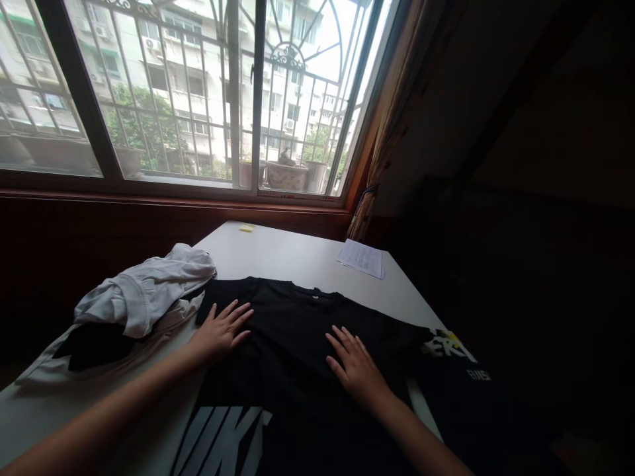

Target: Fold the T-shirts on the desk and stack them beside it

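A black T-shirt (292,357) lies spread on a white table (288,251), its neckline toward the window and large pale letters near its lower left. My left hand (224,330) rests flat on the shirt near the left sleeve, fingers spread. Palm down on the chest area, to the right of the middle, is my right hand (354,363), its fingers stretched out. Neither hand grips the cloth. The lower part of the shirt runs into deep shadow and out of view.
Crumpled white clothing (149,287) is heaped at the table's left, with dark cloth (96,347) under it. Printed papers (362,258) lie at the far right corner, a yellow slip (247,228) at the far edge. Dark printed cloth (451,347) hangs over the right edge. A barred window stands behind.
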### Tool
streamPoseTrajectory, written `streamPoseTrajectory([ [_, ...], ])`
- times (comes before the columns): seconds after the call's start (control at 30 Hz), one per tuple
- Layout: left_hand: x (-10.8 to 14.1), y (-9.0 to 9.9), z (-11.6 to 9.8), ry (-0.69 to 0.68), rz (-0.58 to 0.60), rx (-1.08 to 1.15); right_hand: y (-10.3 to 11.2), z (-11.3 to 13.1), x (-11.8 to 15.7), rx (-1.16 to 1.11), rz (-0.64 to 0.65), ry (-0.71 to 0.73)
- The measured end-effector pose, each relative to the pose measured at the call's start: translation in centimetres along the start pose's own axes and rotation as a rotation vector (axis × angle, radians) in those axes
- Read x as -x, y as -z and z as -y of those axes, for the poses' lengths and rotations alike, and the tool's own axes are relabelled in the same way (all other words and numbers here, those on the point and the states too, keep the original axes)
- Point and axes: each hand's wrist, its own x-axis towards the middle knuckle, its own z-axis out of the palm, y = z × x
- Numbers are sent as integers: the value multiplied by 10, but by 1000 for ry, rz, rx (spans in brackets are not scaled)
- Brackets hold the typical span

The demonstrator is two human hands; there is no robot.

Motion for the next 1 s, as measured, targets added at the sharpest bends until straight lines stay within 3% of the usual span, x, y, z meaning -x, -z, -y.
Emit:
streamPoseTrajectory([
  [0.13,-14,6,36,-58,77,20,-2,23,-10,4,19,-42],
  [0.23,-23,12,50,-80,144,31,-1,23,-24,-10,40,-25],
  [0.7,-6,28,35,-66,186,8,7,-54,-76,3,101,-90],
  [0.83,-27,30,14,-78,108,-25,6,-61,-83,0,98,-78],
  [0.93,-48,21,-22,-187,-16,-32,6,-63,-88,1,100,-64],
  [1.0,-61,10,-46,-233,-32,7,6,-65,-90,-1,103,-54],
])
